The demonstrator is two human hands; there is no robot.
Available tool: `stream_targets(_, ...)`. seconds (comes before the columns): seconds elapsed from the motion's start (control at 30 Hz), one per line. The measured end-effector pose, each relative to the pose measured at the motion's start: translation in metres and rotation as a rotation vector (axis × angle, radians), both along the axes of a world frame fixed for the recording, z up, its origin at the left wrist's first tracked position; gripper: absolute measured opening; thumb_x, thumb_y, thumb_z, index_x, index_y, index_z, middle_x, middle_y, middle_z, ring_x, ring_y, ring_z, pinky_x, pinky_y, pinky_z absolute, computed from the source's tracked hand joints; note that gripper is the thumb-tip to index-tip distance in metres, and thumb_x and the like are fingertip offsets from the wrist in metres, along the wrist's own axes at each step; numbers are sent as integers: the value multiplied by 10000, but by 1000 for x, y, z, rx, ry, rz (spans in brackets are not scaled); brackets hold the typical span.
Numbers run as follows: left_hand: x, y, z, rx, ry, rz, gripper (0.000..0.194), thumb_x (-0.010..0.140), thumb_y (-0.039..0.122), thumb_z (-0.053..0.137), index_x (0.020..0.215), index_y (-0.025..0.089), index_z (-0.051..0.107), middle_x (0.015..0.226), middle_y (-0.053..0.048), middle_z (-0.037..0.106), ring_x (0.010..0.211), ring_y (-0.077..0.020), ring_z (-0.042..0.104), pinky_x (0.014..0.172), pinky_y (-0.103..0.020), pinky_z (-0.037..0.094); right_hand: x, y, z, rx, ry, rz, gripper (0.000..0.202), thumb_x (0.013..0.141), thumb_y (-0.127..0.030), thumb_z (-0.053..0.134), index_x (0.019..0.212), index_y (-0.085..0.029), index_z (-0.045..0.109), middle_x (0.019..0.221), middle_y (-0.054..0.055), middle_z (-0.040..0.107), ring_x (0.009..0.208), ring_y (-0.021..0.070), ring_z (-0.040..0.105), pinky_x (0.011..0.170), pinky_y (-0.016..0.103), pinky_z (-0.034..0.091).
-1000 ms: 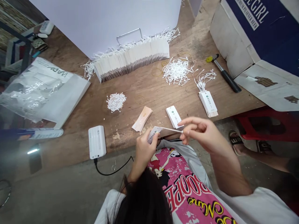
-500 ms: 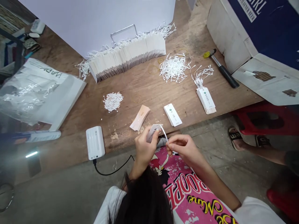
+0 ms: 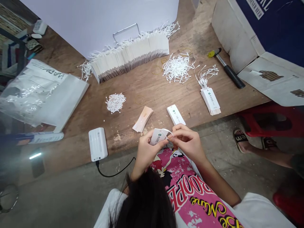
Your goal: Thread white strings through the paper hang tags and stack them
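Note:
My left hand (image 3: 148, 150) is closed on a white hang tag (image 3: 157, 136) with green and dark print, held just off the table's front edge. A white tag string (image 3: 169, 130) loops from the tag's top, and the fingers of my right hand (image 3: 186, 139) pinch it close to the tag. Just beyond my right hand lies a stack of white tags (image 3: 175, 114). Left of that rests a small pile of peach-coloured cards (image 3: 142, 119). Strung tags (image 3: 211, 100) lie bundled to the right, near a heap of loose white strings (image 3: 178, 68).
A long row of strung tags (image 3: 133, 55) stands at the back. Small white bits (image 3: 115, 103) are heaped at left, near a power bank (image 3: 98, 144) with a black cable. A hammer (image 3: 226, 69) lies by a cardboard box (image 3: 237, 31). Another person's foot (image 3: 241, 141) shows at right.
My right hand has moved up and closer to my left hand, bending the string into a loop. The tag has turned, showing more of its printed face.

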State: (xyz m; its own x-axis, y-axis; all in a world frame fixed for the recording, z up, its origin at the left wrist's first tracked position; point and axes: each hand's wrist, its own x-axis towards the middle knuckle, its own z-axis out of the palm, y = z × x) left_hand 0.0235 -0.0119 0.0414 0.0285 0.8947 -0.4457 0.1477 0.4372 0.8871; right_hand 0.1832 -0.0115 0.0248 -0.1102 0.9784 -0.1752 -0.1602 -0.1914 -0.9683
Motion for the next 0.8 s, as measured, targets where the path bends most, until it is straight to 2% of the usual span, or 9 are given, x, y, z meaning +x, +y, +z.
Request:
stream_targets(0.1,0,3,2,-46,-26,-19,319,622,322,802,835,133,659,665,20,633,546,-83,523,487,-172,408,2,2,0,-26,52,30,42,740,-264,752,734,-222,751,792,13,551,503,76,521,419,220,430)
stream_targets(0.23,1,4,5,-63,-59,-21,375,554,298,838,815,140,619,676,21,632,549,-93,544,489,-179,427,7,7,3,-4,82,151,47,766,-252,729,752,-214,752,793,32,617,524,106,577,459,241,476)
stream_targets(0.33,1,5,7,-84,-79,-5,437,527,263,851,854,158,580,700,25,652,571,-108,590,491,-174,437,10,9,3,137,-63,210,81,806,-192,679,771,-200,752,787,47,670,606,132,623,517,241,499)
stream_targets(0.47,2,6,5,-87,-54,40,464,561,236,825,919,172,539,697,33,667,593,-121,629,501,-171,451,11,2,1,421,-316,144,163,830,-92,611,876,-184,738,885,66,706,795,157,669,693,254,541)
stream_targets(0.53,4,6,1,-89,-7,52,465,572,230,814,933,175,528,699,30,674,600,-127,639,520,-179,464,11,-4,-1,485,-389,132,210,827,-65,588,943,-176,722,948,79,701,849,161,670,757,264,543)
stream_targets(0.67,13,3,-9,-101,108,30,444,593,249,797,941,183,530,707,13,695,584,-140,638,519,-196,455,11,-13,-8,412,-412,108,178,818,-88,592,915,-176,712,940,80,691,842,168,666,763,282,547)
stream_targets(0.73,21,2,-11,-49,176,-13,410,633,259,776,963,190,543,744,6,710,608,-147,646,537,-203,455,13,-12,-13,283,-337,45,90,816,-157,629,852,-179,709,897,75,683,803,169,665,706,276,559)
stream_targets(0.8,30,4,-11,58,240,-118,331,698,257,739,977,202,570,801,8,717,663,-145,655,590,-207,462,19,-11,-19,137,-219,-42,70,797,-243,675,788,-179,701,858,69,671,766,171,665,649,267,565)
